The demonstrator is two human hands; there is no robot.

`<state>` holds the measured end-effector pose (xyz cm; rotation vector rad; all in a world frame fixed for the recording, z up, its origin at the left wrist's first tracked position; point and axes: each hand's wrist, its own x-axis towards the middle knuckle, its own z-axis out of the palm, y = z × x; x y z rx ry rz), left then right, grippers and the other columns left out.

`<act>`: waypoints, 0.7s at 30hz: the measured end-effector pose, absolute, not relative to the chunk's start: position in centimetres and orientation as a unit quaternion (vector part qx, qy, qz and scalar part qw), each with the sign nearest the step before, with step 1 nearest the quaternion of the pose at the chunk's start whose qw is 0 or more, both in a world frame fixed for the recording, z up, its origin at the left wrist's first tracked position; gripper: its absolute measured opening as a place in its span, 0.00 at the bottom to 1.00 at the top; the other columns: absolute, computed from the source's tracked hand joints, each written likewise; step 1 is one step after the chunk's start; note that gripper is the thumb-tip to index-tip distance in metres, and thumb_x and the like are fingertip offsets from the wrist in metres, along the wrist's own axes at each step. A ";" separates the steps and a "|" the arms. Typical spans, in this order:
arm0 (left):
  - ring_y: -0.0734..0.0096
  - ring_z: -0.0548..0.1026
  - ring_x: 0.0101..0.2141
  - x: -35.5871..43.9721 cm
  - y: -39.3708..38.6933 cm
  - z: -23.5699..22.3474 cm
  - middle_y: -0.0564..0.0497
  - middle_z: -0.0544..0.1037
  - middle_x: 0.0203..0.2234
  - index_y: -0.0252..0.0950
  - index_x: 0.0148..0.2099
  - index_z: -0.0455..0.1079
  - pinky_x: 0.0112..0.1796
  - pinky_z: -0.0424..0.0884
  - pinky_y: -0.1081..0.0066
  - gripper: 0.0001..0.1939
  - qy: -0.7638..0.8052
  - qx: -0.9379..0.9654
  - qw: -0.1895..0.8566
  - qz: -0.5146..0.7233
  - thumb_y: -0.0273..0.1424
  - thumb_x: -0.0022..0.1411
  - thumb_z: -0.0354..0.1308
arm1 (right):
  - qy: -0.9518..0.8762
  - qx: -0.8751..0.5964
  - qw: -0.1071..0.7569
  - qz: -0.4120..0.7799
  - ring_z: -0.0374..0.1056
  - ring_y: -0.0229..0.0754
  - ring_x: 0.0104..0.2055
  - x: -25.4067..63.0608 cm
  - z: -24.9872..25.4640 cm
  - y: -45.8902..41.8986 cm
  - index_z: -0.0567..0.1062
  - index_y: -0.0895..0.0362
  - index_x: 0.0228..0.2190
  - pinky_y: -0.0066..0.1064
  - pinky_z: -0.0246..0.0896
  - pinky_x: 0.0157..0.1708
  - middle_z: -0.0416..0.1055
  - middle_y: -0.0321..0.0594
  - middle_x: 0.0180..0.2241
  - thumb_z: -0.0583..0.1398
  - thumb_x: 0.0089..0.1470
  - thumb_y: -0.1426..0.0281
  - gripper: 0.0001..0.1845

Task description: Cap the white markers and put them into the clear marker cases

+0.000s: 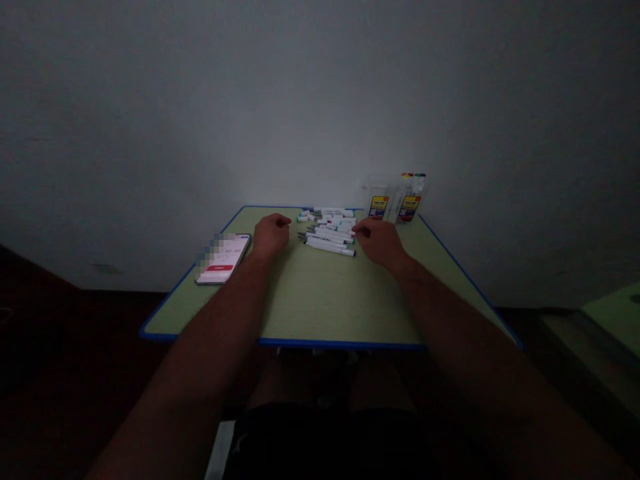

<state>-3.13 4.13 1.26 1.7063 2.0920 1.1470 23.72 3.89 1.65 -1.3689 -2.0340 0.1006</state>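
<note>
White markers (330,248) lie side by side in a loose pile at the back middle of the table, several with grey tips uncapped on their left ends. To the left of the pile, my left hand (271,235) is closed, its fingers curled in and nothing visible in them. My right hand (380,240) is at the pile's right side, thumb and fingers bent together with their tips at the markers' right ends. Whether a marker is between those fingertips cannot be made out. Small white caps (303,217) lie at the pile's back left.
A phone (223,260) with a lit screen lies on the left of the light green table (330,300), which has a blue edge. At the back right stand clear marker cases (411,207), one with coloured marker ends showing. A grey wall (310,100) rises behind.
</note>
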 end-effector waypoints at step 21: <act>0.55 0.78 0.47 -3.0 4.6 0.4 0.44 0.82 0.46 0.40 0.43 0.79 0.51 0.69 0.61 0.16 0.714 0.608 0.112 0.328 0.24 0.55 0.55 | -0.862 -0.467 0.193 0.049 0.74 0.47 0.47 22.7 1.4 2.7 0.83 0.52 0.46 0.39 0.65 0.50 0.80 0.42 0.45 0.64 0.53 0.72 0.18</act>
